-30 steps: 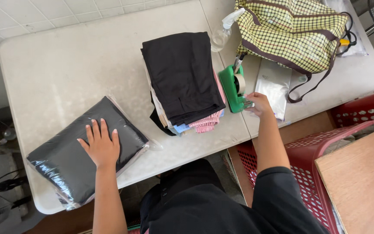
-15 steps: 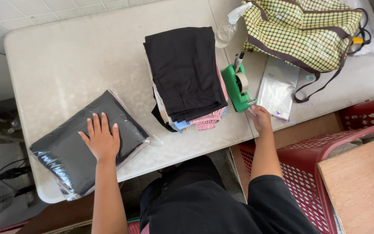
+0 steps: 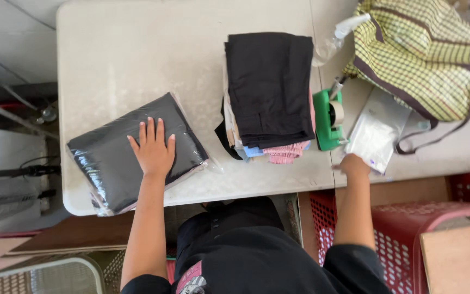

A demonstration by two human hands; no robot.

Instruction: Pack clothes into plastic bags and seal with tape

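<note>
My left hand (image 3: pixel 153 149) lies flat, fingers spread, on a dark garment sealed in a clear plastic bag (image 3: pixel 121 158) near the front left of the white table (image 3: pixel 137 49). My right hand (image 3: pixel 353 165) rests at the table's front edge, its fingers touching the lower corner of a flat silvery plastic pouch (image 3: pixel 375 133). Whether it grips the pouch is hard to tell. A green tape dispenser (image 3: pixel 329 120) stands just left of that pouch. Between my hands sits a stack of folded clothes (image 3: pixel 270 90) topped by a black garment.
A yellow-green checked bag (image 3: pixel 425 60) lies at the table's back right, with a clear spray bottle (image 3: pixel 335 35) beside it. A red plastic basket (image 3: pixel 409 223) stands on the floor under my right arm. A wooden board (image 3: pixel 461 258) is at the lower right.
My right hand has drawn back from the tape dispenser to the table's front edge by the silvery pouch. My left hand stays flat on the bagged garment. The view has closed in.
</note>
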